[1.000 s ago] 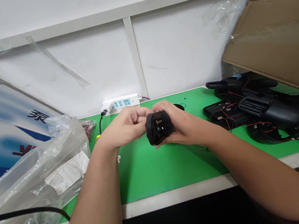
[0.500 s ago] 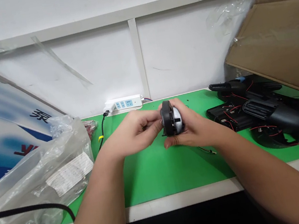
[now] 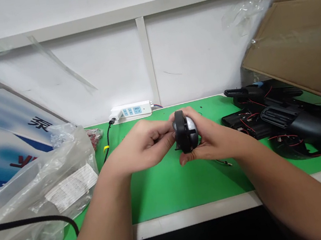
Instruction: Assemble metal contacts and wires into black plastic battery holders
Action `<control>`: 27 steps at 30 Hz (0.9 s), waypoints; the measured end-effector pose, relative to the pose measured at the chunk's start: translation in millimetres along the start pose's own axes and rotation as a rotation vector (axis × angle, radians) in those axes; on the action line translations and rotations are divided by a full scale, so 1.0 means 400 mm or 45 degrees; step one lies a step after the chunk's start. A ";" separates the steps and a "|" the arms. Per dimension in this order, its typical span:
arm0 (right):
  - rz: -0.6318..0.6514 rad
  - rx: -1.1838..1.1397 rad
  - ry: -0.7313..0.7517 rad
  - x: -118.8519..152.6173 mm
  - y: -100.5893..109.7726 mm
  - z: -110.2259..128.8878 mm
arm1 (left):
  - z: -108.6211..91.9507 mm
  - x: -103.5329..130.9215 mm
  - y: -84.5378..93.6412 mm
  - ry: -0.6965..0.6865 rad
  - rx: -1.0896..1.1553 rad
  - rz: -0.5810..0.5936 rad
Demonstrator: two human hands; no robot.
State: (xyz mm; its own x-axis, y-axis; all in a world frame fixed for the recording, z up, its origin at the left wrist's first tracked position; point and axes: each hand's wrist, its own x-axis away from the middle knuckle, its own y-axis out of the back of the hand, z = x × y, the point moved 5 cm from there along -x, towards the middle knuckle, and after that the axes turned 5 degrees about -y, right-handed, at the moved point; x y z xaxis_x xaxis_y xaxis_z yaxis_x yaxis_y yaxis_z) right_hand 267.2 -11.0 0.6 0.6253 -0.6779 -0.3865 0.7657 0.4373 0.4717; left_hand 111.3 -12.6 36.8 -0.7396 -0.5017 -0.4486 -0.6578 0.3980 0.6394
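Note:
Above the green mat [image 3: 172, 191], a round black and silver motor-like part [image 3: 187, 131] is held edge-on between my hands. My right hand [image 3: 207, 135] wraps round its silver side, the thumb underneath and the fingers behind. The thumb and fingers of my left hand [image 3: 153, 143] are closed in a pinch at its black left side. Whether something small lies inside that pinch is hidden. A thin dark lead [image 3: 224, 162] with a small end shows below my right wrist.
Black plastic housings [image 3: 297, 120] with red wires lie piled at right, under a tilted cardboard box [image 3: 297, 41]. A power strip [image 3: 134, 110] with a plugged-in black cable [image 3: 107, 140] sits at the wall. Clear plastic bags [image 3: 72, 162] and a printed blue-white box [image 3: 7, 132] stand at left.
The round part has turned slightly in my hands and sits a little lower. My left hand stays pinched at its side. The view has shifted slightly.

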 end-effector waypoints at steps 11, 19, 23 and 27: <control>0.035 0.207 -0.035 0.004 0.006 0.010 | -0.005 -0.007 -0.002 -0.020 0.002 0.019; 0.091 0.257 0.052 0.009 0.001 0.016 | -0.005 -0.001 -0.006 0.063 0.137 0.094; 0.115 0.341 0.108 0.014 0.000 0.013 | 0.006 0.002 -0.007 0.152 0.155 0.131; 0.126 0.330 0.084 0.015 0.000 0.009 | 0.022 0.003 -0.011 0.180 0.236 0.152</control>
State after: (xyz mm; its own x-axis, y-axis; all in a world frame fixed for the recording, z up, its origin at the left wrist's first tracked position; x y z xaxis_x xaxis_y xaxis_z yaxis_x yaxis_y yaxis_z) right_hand 270.3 -17.3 1.0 0.7102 -0.5958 -0.3750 0.6414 0.3280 0.6936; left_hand 112.0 -8.1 27.7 -0.7949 -0.5401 -0.2765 -0.5915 0.5881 0.5517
